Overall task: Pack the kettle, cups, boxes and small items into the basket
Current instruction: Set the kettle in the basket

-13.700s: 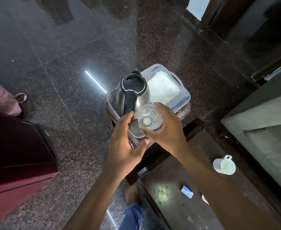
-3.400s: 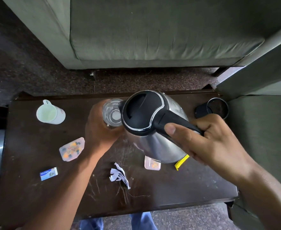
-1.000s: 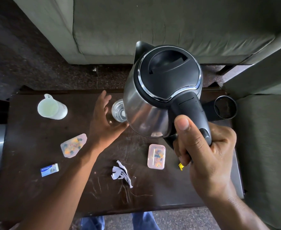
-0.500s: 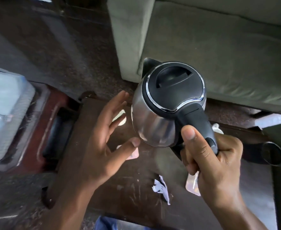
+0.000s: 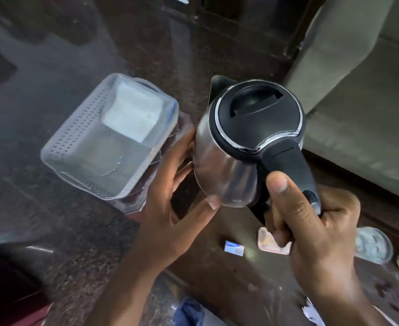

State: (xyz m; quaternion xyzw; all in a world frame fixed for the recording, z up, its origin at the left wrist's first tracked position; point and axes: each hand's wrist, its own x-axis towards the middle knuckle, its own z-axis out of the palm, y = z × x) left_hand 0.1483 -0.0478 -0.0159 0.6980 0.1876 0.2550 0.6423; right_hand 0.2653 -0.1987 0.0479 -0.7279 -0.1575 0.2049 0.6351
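- Head view: the steel kettle (image 5: 226, 158) is held in the air above the near-left end of the dark wooden table (image 5: 229, 278), lid up, spout pointing away, handle toward the person.
- The white perforated basket (image 5: 76, 137) sits to the kettle's left on a low reddish stand, over the dark speckled floor (image 5: 52, 67); its near half shows bare bottom, its far half holds a white box (image 5: 132, 114).
- Between the kettle's side and the basket's right rim only a narrow gap shows, filled by the left hand's fingers.
- A grey-green sofa (image 5: 358, 102) edges the space to the right.
- Right hand (image 5: 311, 222): fingers curled tight round the black handle, thumb lying up along it.
- Left hand (image 5: 172, 203): fingers straight and spread, tips against the kettle's steel wall, thumb at its lower edge.
- On the table near the right hand lie a small blue-and-white box (image 5: 234, 248) and a pinkish container (image 5: 272, 244), part hidden; blurred round items sit at the right edge.
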